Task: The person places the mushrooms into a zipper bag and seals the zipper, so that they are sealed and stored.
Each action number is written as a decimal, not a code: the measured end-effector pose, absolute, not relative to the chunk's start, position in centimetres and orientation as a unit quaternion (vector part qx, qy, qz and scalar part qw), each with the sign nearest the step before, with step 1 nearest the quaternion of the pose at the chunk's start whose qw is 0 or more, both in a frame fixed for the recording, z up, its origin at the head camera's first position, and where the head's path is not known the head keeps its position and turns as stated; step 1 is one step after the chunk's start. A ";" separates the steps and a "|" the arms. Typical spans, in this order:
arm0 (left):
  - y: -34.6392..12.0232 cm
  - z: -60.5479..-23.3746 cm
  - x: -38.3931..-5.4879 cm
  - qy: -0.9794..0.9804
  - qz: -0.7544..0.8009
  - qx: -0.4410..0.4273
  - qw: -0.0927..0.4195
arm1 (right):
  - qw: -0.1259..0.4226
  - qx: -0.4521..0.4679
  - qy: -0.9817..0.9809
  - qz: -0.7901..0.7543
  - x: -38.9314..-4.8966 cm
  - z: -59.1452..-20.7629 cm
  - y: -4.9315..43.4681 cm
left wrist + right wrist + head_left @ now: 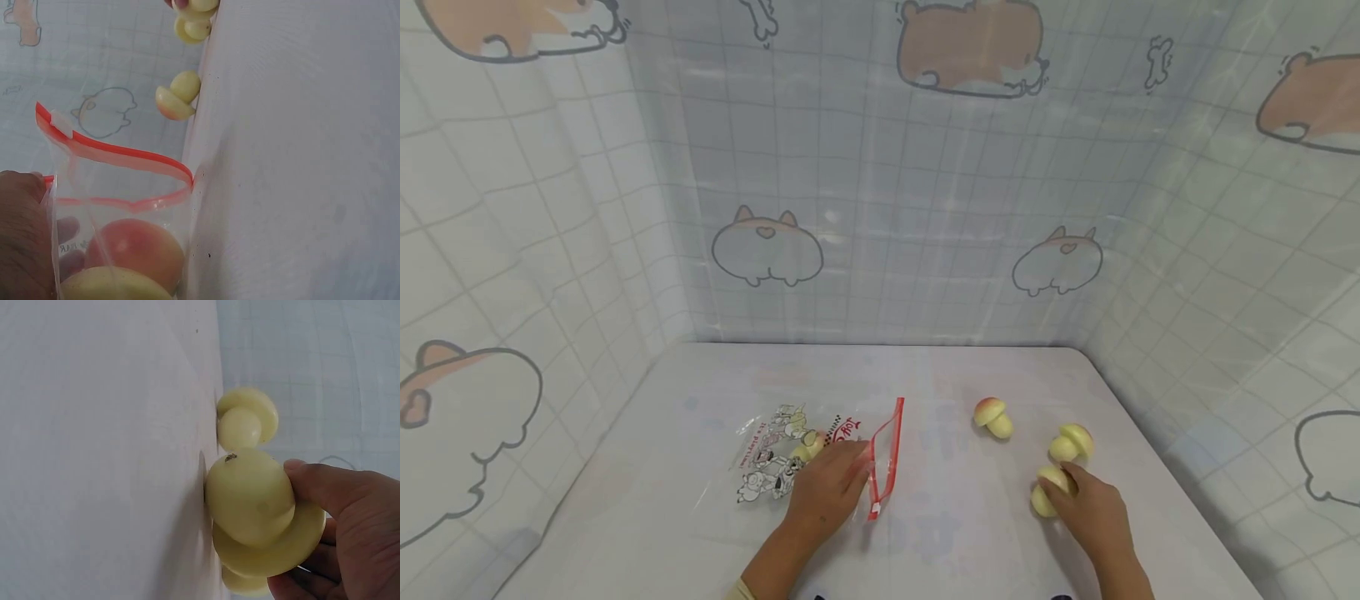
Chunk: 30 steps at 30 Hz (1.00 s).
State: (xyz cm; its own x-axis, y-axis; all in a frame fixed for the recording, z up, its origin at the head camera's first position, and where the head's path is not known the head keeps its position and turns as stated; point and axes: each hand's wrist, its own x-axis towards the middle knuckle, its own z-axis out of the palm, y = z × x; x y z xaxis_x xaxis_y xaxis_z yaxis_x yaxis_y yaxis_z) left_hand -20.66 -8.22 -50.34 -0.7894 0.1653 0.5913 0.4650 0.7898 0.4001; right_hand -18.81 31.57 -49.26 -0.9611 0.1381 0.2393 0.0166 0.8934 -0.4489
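Observation:
My left hand point(829, 490) grips the open mouth of a clear zip bag point(119, 164) with a red-edged closure and white slider. Printed cartoon figures cover the bag's side. Through the plastic I see a yellow toy mushroom with a pinkish-red part point(134, 247). Over on the right, my right hand point(1093, 510) pinches a pale yellow toy mushroom point(250, 500) between thumb and fingers, its rounded stem facing the camera. Just beyond it lies another yellow toy mushroom point(1071, 442). A third toy mushroom point(993, 417), with a reddish cap, rests farther left.
All this is on a white-covered table point(940, 542). Hanging sheets with a grid and cartoon dog print point(880, 192) enclose the back and both sides.

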 end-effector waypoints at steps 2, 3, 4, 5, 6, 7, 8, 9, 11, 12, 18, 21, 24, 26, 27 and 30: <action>-8.2 -50.4 -20.7 -0.905 -0.272 -0.175 0.277 | 0.131 -0.041 -0.963 0.231 -18.9 -49.2 31.4; -8.2 -50.4 -20.7 -0.904 -0.273 -0.176 0.278 | 0.132 -0.040 -0.963 0.233 -18.9 -49.2 31.4; -8.2 -50.4 -20.7 -0.904 -0.272 -0.176 0.279 | 0.131 -0.041 -0.962 0.237 -19.0 -49.1 31.3; -8.2 -50.4 -20.7 -0.904 -0.272 -0.176 0.279 | 0.131 -0.043 -0.961 0.241 -19.0 -49.1 31.2; -8.2 -50.4 -20.7 -0.904 -0.272 -0.176 0.280 | 0.132 -0.043 -0.960 0.245 -19.1 -49.1 31.1; -8.2 -50.4 -20.7 -0.903 -0.272 -0.177 0.280 | 0.133 -0.043 -0.958 0.249 -19.1 -49.1 30.9; -8.3 -50.5 -20.7 -0.903 -0.273 -0.177 0.280 | 0.136 -0.043 -0.957 0.252 -19.2 -49.1 30.8; -8.3 -50.4 -20.7 -0.904 -0.273 -0.176 0.279 | 0.139 -0.042 -0.956 0.254 -19.3 -49.1 30.7; -8.3 -50.4 -20.7 -0.904 -0.273 -0.175 0.279 | 0.143 -0.040 -0.955 0.258 -19.6 -49.0 30.3; -8.3 -50.4 -20.7 -0.904 -0.274 -0.174 0.279 | 0.144 -0.037 -0.955 0.258 -19.7 -49.0 30.1; -8.3 -50.4 -20.5 -0.907 -0.274 -0.171 0.272 | 0.143 -0.027 -0.950 0.276 -20.5 -48.8 28.9; -8.3 -50.5 -20.5 -0.907 -0.274 -0.171 0.270 | 0.148 -0.025 -0.946 0.287 -20.8 -48.8 28.2; -8.4 -50.5 -20.4 -0.905 -0.276 -0.172 0.272 | 0.150 -0.025 -0.942 0.298 -21.2 -48.8 27.5; -8.4 -50.5 -20.4 -0.905 -0.278 -0.172 0.273 | 0.149 -0.022 -0.938 0.311 -21.3 -48.8 26.9; -8.4 -50.5 -20.4 -0.904 -0.279 -0.173 0.274 | 0.148 -0.021 -0.936 0.319 -21.4 -48.8 26.7; -8.4 -50.5 -20.4 -0.903 -0.280 -0.173 0.277 | 0.149 -0.013 -0.929 0.338 -21.6 -48.7 25.9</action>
State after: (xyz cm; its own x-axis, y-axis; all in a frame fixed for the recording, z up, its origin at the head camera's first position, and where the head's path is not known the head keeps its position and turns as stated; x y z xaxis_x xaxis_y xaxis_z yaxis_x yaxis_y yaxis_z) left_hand -20.41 -8.38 -50.47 -0.7871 0.1576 0.5964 0.4670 0.7839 0.4092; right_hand -21.64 25.88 -48.72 -0.9553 0.1256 0.2676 -0.0759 0.7706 -0.6328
